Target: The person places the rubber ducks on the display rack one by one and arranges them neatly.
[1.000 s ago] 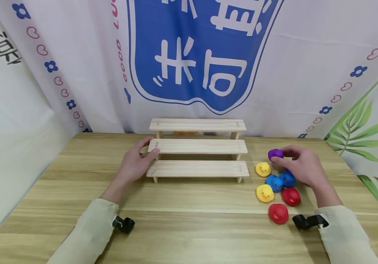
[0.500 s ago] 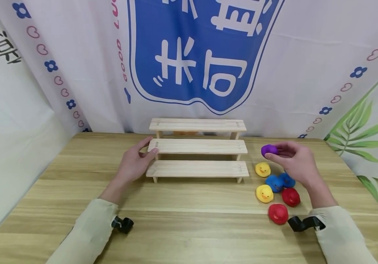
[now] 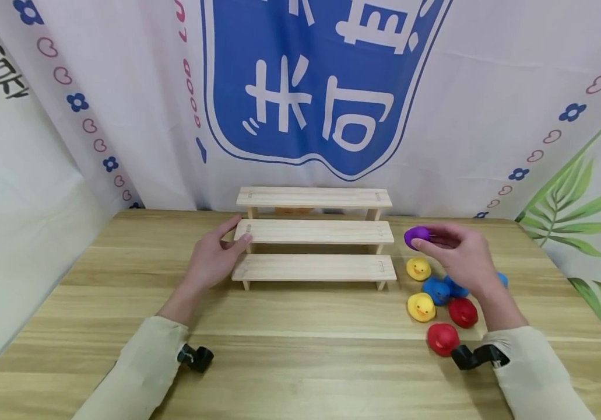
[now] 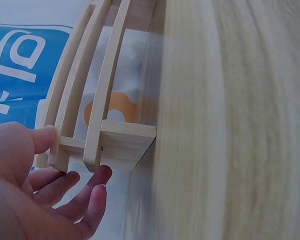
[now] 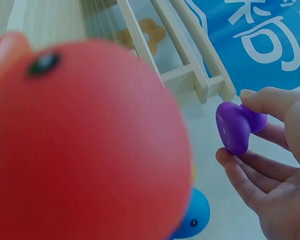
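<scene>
My right hand (image 3: 463, 256) pinches a purple rubber duck (image 3: 415, 237) between thumb and fingers, just right of a three-step wooden display rack (image 3: 316, 268). The right wrist view shows the purple duck (image 5: 234, 126) held up, its flat underside facing the camera. My left hand (image 3: 216, 256) grips the left end of the rack's middle step, thumb on top. In the left wrist view, the fingers (image 4: 92, 200) reach beneath the steps. Below the right hand lie two yellow ducks (image 3: 418, 269), several blue ducks (image 3: 436, 291) and two red ducks (image 3: 463, 313), partly hidden by the wrist.
A printed cloth (image 3: 158, 116) hangs right behind the rack. The wooden table (image 3: 290, 356) stretches out in front. One red duck (image 5: 90, 150) looms very close to the right wrist camera and covers much of that view.
The right hand has carried the purple duck leftward and slightly up, away from the other ducks toward the rack. A blue duck now shows behind the right wrist. The left hand stays put.
</scene>
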Tool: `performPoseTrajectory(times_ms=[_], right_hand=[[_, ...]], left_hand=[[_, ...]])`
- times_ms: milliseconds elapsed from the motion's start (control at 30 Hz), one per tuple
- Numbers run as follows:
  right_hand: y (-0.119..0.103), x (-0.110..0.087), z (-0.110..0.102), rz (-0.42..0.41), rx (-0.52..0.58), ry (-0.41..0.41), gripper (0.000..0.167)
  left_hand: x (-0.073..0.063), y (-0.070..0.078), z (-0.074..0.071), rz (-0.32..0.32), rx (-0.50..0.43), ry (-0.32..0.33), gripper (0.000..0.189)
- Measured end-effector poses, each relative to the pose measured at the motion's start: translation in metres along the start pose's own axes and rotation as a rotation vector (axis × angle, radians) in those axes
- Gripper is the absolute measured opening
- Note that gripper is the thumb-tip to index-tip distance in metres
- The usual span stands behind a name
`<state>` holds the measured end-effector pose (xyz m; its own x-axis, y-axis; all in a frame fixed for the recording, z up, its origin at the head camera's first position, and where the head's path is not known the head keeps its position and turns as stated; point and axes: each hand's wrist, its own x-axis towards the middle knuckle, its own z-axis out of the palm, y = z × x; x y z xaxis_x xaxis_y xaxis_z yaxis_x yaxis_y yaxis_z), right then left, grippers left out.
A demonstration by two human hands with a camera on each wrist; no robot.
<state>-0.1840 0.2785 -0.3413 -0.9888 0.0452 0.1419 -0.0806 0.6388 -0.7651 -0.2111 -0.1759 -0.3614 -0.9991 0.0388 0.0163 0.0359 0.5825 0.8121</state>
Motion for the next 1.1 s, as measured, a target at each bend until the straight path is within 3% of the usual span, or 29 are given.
performPoseTrajectory(times_ms=[633,1100], right_hand=[[-0.04,0.018,0.011,-0.155,0.092,0.058,0.051],[-0.069,0.031,0.035,-0.232,0.187,-0.013,0.045]], left_hand=[[0.0,0.001,0.002,0.002,-0.036,-0.003,0.068],[-0.001,0.001,0.003,0.011,-0.039,0.005,0.067]])
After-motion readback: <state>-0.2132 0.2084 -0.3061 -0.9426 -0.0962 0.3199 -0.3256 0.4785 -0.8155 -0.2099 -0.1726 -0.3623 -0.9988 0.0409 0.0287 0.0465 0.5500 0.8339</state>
